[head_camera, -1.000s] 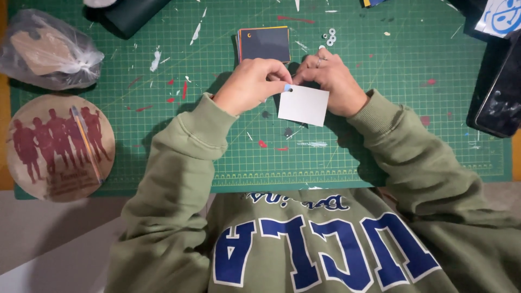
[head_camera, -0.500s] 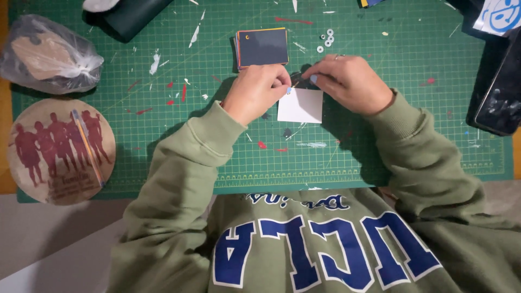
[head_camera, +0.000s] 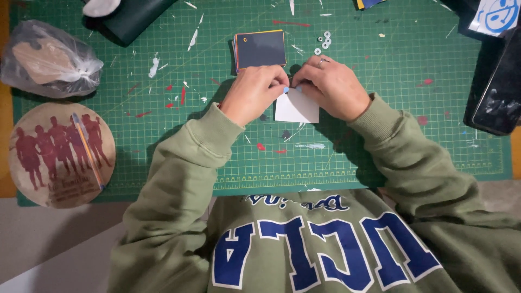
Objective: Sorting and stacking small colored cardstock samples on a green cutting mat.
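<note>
Both hands, left hand (head_camera: 254,93) and right hand (head_camera: 332,86), pinch the small white square paper card's (head_camera: 297,108) top edge, the card lying just below their grip.

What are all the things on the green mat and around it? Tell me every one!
white card: one, white, mid-mat, pinched at its top edge by both hands
stack of cards: one, dark blue on top with coloured edges, just beyond the hands
small rings: a few, white, right of the stack
cutting mat: one, green with grid lines, paint flecks and paper scraps
plastic bag: one, clear, with tan pieces inside, far left
round wooden disc: one, tan with dark red figures, lower left
dark pouch: one, top left
black case: one, right edge
left hand: one, on the card
right hand: one, ring on a finger, on the card
</note>
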